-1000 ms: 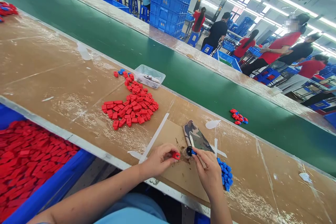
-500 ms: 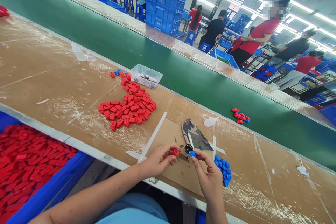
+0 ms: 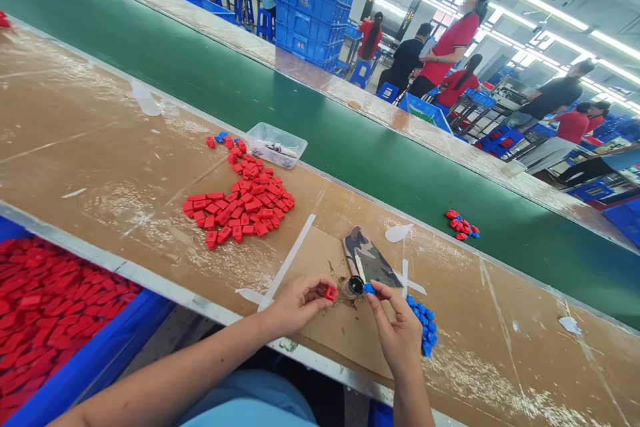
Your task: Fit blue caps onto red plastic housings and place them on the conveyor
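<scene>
A person's left hand pinches a small red plastic piece between thumb and fingertips. The right hand pinches a small blue plastic piece the same way. The two pieces sit level and slightly apart, red on the left, blue on the right, with a small dark round jar on the cardboard-covered bench between them. Just right of the right hand lies a heap of blue pieces; a pile of red pieces lies farther left. Beyond runs a green conveyor belt.
</scene>
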The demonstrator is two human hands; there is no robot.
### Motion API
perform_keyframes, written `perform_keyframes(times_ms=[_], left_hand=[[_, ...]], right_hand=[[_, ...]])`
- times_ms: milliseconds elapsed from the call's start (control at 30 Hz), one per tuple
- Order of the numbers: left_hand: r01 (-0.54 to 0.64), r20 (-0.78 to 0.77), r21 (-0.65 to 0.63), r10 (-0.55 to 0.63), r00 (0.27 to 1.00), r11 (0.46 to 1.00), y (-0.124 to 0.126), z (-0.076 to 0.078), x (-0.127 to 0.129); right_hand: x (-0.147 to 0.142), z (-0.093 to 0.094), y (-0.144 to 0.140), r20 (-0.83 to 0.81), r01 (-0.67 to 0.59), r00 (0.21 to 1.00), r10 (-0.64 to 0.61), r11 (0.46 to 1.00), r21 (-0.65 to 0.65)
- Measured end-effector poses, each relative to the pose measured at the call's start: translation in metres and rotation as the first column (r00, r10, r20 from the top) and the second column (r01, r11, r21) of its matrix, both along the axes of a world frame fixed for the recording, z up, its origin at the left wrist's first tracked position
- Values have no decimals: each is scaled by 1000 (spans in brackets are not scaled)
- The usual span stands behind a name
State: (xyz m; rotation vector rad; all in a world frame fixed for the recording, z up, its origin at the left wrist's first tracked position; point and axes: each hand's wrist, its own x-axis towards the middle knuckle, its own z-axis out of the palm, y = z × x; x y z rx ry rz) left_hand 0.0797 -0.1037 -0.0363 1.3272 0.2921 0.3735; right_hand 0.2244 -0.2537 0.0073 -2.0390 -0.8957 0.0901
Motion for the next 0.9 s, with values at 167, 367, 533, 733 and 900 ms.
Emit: perform_keyframes(times_ms=[167, 367, 533, 733, 900], left_hand=[[-18, 30, 14, 18, 999, 1000, 0, -4, 3], [-5, 15, 55, 4, 1000, 998, 0, -4, 1], [-26, -2, 184, 26, 1000, 983, 0, -1, -2], [-34, -29, 372, 48, 998, 928, 4, 5, -5], [-25, 28, 496, 13, 1000, 868, 4, 6, -8]], right_hand=[[-14, 5, 1, -88, -50, 995, 51, 999, 18], [-37, 7, 12, -137, -156, 977, 162, 986, 55], [-41, 3, 15, -168, -166, 972, 167, 986, 22], [-38, 1, 12, -176, -209, 962, 210, 978, 28], [-38, 3, 11, -150, -226, 961, 232, 972, 56]])
